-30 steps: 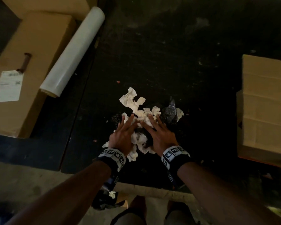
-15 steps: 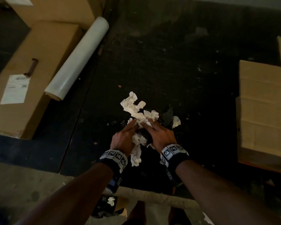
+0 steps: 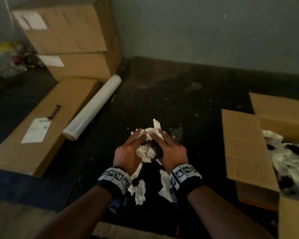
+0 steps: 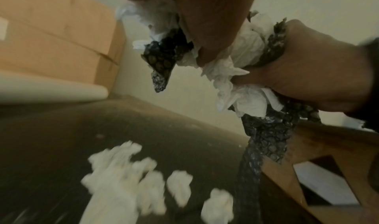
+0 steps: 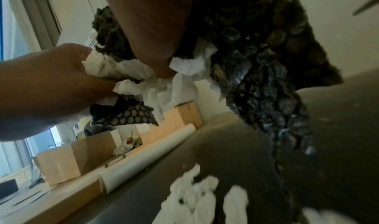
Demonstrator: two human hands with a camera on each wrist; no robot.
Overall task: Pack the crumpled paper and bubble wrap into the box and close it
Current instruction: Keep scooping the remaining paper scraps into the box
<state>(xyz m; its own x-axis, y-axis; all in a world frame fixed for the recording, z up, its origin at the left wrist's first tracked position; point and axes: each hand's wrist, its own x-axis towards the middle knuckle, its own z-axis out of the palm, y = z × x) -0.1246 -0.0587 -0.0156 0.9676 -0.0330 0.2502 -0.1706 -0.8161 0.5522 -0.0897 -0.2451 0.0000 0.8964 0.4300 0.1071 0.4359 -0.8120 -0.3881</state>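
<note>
Both hands hold one bundle of white crumpled paper [image 3: 146, 151] and black bubble wrap [image 3: 156, 149] between them, lifted off the dark floor. My left hand [image 3: 128, 149] grips its left side and my right hand [image 3: 173, 150] its right side, fingers curled over the top. In the wrist views, bubble wrap [image 5: 266, 68] hangs below the paper [image 4: 244, 49]. Loose paper pieces [image 3: 139, 192] lie on the floor under my wrists. The open cardboard box [image 3: 245, 149] stands to the right, with paper and wrap [image 3: 290, 159] inside.
A white film roll [image 3: 93, 107] lies to the left beside a long flat carton [image 3: 41, 121]. Stacked cartons [image 3: 72, 40] stand against the wall behind it. Plastic bags [image 3: 9, 57] sit at the far left. A box flap [image 3: 276, 104] sticks up at the right.
My hands closed in on the pile and lifted most of it off the floor, leaving a few paper pieces below. The head view tilted up, and the open box now shows.
</note>
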